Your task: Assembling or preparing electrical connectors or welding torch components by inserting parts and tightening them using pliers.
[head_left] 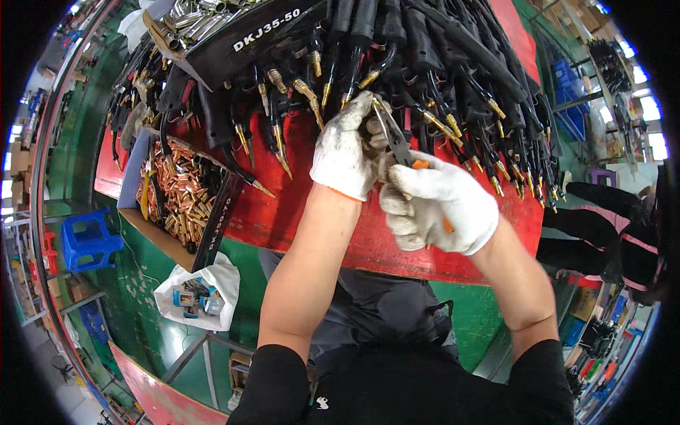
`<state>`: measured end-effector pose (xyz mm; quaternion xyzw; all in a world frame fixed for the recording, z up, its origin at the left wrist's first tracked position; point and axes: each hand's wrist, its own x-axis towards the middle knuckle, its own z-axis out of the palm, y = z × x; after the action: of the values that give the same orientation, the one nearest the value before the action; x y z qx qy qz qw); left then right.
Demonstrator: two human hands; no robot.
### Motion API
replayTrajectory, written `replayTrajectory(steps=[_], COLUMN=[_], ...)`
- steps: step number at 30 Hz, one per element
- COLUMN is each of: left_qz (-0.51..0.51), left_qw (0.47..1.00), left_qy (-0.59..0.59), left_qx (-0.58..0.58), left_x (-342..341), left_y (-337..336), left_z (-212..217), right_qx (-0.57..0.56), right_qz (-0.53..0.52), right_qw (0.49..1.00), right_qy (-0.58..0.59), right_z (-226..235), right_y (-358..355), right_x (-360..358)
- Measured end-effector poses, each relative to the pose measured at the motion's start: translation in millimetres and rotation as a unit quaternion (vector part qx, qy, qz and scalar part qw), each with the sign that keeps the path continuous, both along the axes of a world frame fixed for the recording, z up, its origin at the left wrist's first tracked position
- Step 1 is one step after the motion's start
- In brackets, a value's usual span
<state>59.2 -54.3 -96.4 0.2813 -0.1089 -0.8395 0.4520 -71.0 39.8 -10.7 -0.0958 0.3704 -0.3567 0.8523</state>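
Observation:
Both my hands wear white work gloves, the left one soiled grey at the fingers. My right hand (443, 202) is wrapped round a pair of pliers (399, 142) with orange on the handles. The plier jaws point up and away, right at the fingertips of my left hand (345, 152). Those left fingers are pinched closed; what sits between them is mostly hidden by the glove and the jaws. Just beyond lies a heap of black welding torches (425, 53), their brass-coloured tips (443, 127) pointing toward me over the red tabletop (283, 219).
At the left table edge stands an open carton (152, 230) of small copper-coloured tips (191, 191). A black box (258, 35) of silver metal sleeves rests at the far left. On the floor are a blue stool (91, 239) and a white bag (230, 283). Another person (602, 227) is at the right.

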Motion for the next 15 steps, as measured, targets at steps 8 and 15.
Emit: replayTrajectory(steps=[8,15], left_qz=[0.029,0.066], left_qw=[0.996,0.997], left_qy=[0.079,0.039], left_qx=[0.002,0.02], left_x=[-5.2,-6.8], left_y=[-4.7,-1.9], left_z=[-14.5,-5.8], right_qx=[0.007,0.029], right_qz=[0.214,0.432], right_qw=[0.954,0.815], right_qy=[0.208,0.385], right_z=[41.6,89.0], right_y=[-40.3,-94.5], right_x=[-39.2,-38.5])
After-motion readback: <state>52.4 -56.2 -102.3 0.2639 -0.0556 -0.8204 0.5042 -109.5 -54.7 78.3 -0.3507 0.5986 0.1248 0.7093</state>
